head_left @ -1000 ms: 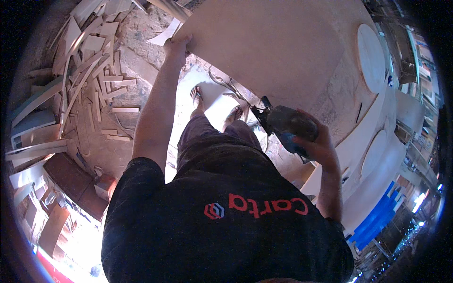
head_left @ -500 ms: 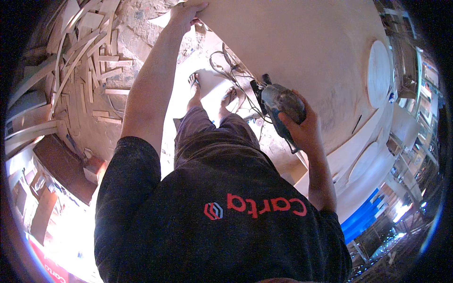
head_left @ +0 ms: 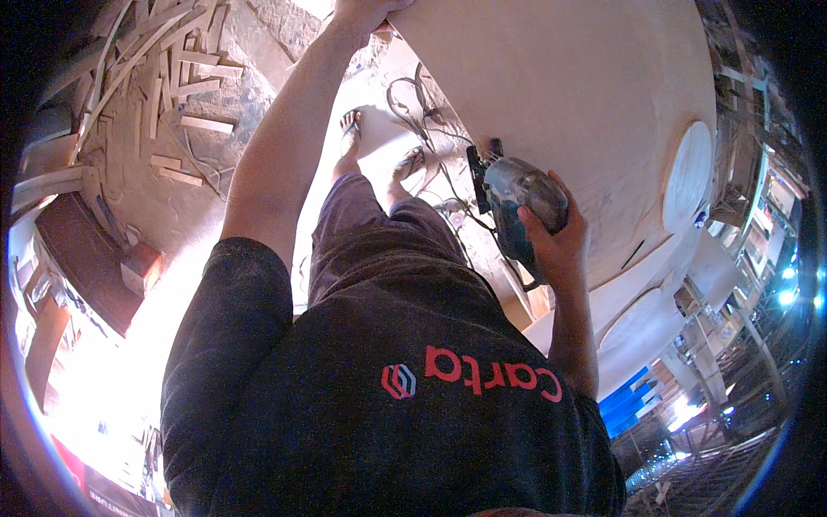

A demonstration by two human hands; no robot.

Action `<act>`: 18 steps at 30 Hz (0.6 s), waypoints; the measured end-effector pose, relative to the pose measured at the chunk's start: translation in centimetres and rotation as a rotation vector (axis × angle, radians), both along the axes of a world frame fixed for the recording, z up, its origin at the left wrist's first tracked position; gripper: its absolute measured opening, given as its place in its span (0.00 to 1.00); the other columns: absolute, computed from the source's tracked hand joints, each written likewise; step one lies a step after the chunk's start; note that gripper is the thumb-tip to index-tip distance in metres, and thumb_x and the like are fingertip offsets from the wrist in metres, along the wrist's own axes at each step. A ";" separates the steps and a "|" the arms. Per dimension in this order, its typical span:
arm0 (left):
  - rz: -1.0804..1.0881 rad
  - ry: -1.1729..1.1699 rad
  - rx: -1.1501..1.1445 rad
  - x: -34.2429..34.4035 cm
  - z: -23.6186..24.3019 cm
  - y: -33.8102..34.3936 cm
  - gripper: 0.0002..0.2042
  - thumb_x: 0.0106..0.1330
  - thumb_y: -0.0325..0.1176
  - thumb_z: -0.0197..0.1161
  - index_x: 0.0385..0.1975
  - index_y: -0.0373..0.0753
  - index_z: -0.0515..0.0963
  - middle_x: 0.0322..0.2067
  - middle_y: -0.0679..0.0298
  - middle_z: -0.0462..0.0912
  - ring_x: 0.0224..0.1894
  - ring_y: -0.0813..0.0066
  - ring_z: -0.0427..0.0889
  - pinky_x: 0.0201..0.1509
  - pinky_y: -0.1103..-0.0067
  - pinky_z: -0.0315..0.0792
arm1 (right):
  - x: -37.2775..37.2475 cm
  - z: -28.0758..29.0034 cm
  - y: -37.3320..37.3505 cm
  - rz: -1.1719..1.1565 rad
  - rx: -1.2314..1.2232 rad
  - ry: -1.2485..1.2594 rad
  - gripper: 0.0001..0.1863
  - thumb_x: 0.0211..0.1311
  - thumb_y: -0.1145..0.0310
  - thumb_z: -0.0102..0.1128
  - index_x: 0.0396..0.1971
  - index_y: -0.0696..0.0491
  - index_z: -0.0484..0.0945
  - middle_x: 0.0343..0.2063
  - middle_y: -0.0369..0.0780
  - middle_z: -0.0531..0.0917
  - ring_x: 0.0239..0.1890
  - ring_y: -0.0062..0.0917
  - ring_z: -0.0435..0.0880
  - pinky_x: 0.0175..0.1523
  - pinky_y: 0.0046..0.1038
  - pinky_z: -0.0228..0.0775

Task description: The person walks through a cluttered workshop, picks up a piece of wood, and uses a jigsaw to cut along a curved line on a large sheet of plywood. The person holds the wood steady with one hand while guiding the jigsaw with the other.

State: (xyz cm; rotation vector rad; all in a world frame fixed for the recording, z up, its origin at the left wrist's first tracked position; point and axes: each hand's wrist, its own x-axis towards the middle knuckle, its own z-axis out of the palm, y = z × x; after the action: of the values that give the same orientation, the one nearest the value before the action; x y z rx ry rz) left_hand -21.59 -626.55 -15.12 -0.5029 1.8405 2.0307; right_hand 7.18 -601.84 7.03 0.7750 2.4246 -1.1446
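Note:
A wide, pale plywood sheet (head_left: 568, 86) fills the upper right. My left hand (head_left: 369, 12) grips its far left corner, partly cut off by the picture's top edge. Closed around the body of a dusty corded jigsaw (head_left: 527, 194) is my right hand (head_left: 558, 228). The tool's black shoe (head_left: 479, 179) lies at the sheet's left edge; its blade cannot be made out.
Dark cables (head_left: 413, 112) hang and loop beside the sheet near my feet (head_left: 351, 129). Wood offcuts (head_left: 198, 86) litter the floor at the far left. A round board (head_left: 689, 177) lies at the right, near a thin dark stick (head_left: 633, 255).
The whole view has shifted and turned slightly. Both hands keep their grips, and the jigsaw appears a little farther right and lower in the picture.

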 end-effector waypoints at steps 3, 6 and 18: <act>-0.070 0.017 0.023 -0.4 0.5 -0.6 0.19 0.52 0.31 0.80 0.38 0.30 0.79 0.31 0.54 0.86 0.29 0.68 0.87 0.28 0.74 0.83 | 0.2 -0.4 0.3 0.050 -0.005 0.034 0.36 0.55 0.70 0.72 0.64 0.59 0.70 0.51 0.52 0.84 0.53 0.37 0.84 0.59 0.34 0.75; -0.275 0.110 -0.335 -1.9 2.2 -2.8 0.23 0.50 0.39 0.81 0.39 0.31 0.80 0.32 0.52 0.86 0.33 0.62 0.88 0.35 0.69 0.83 | 0.5 -0.7 -0.1 0.123 0.008 0.058 0.36 0.55 0.70 0.72 0.65 0.58 0.69 0.52 0.52 0.83 0.54 0.38 0.84 0.59 0.35 0.75; -0.544 0.159 -0.711 -2.8 6.2 0.2 0.26 0.54 0.51 0.73 0.42 0.33 0.82 0.35 0.49 0.87 0.39 0.57 0.88 0.38 0.65 0.84 | 0.2 -0.8 -0.4 0.198 0.067 0.118 0.34 0.56 0.69 0.71 0.63 0.58 0.70 0.51 0.53 0.83 0.54 0.40 0.84 0.59 0.36 0.74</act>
State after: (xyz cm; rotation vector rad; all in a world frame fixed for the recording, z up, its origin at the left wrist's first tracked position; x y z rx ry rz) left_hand -24.38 -626.35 -8.87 0.0156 2.4423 1.0653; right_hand 7.37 -602.24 6.20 0.4841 2.5809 -1.0639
